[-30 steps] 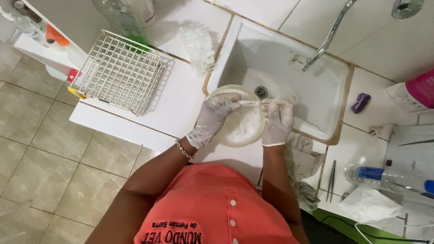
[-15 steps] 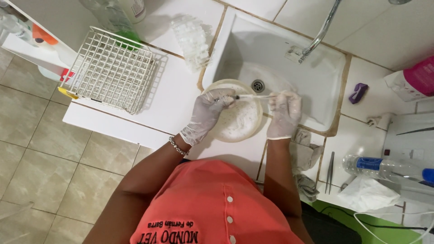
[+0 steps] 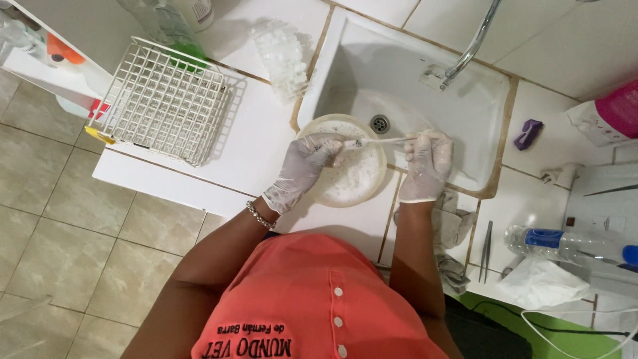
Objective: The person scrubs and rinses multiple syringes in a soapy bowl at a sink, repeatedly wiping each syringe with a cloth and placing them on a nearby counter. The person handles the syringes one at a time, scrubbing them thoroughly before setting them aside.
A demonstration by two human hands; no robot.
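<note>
At the sink's (image 3: 492, 193) front edge, left hand (image 3: 302, 169) and right hand (image 3: 428, 163) pinch a thin, light, probably fragile rod's (image 3: 382, 141) ends over the dish (image 3: 352, 169).

Premises appear to be a small laboratory or clinic wash station. Evidence: a white tiled counter (image 3: 266, 166) with an inset sink (image 3: 412, 86) and tap (image 3: 472, 43); a white wire test-tube rack (image 3: 163, 103); metal tweezers (image 3: 486, 249) by a cloth (image 3: 452, 223); a plastic bottle (image 3: 565, 242); disposable gloves on both hands; tiled floor (image 3: 60, 219).
</note>
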